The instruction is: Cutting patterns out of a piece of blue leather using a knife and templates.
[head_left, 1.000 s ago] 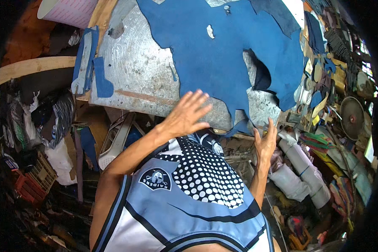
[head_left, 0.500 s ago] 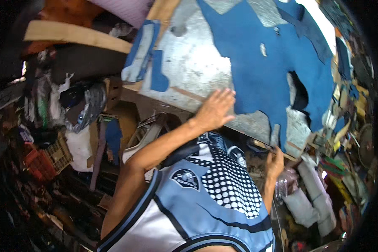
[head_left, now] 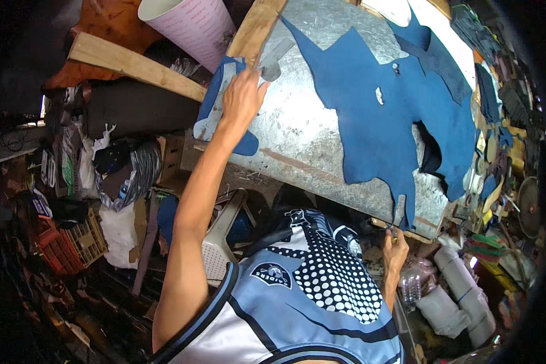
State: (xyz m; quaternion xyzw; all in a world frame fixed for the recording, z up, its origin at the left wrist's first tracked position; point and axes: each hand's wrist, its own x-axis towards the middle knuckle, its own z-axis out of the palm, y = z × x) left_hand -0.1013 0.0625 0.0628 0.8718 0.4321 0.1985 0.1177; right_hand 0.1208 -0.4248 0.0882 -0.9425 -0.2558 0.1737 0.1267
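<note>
My left hand [head_left: 242,100] reaches to the far left of the metal-topped table [head_left: 297,130], back of the hand up and thumb apart from the fingers. It lies over cut blue pieces [head_left: 244,145], beside a flat grey template [head_left: 277,63] that its fingertips seem to touch. A large irregular blue sheet, leather-like [head_left: 370,130], covers the table's right half, with holes and ragged edges. My right hand [head_left: 395,247] is closed at the near right edge around a slim dark tool [head_left: 389,226], its kind unclear. Beside it, a narrow grey strip [head_left: 400,208] lies on the blue sheet.
A wooden plank [head_left: 136,65] and a pinkish-white bin [head_left: 185,27] stand beyond the table's left end. A pale plastic chair [head_left: 224,233] is beneath its near side. Crates [head_left: 88,239] sit to the left; wrapped rolls [head_left: 464,291] and scraps crowd the right.
My left hand has moved from the table's near middle to the far left, by the grey template. The right hand stays at the near right edge, still closed. The view has shifted slightly.
</note>
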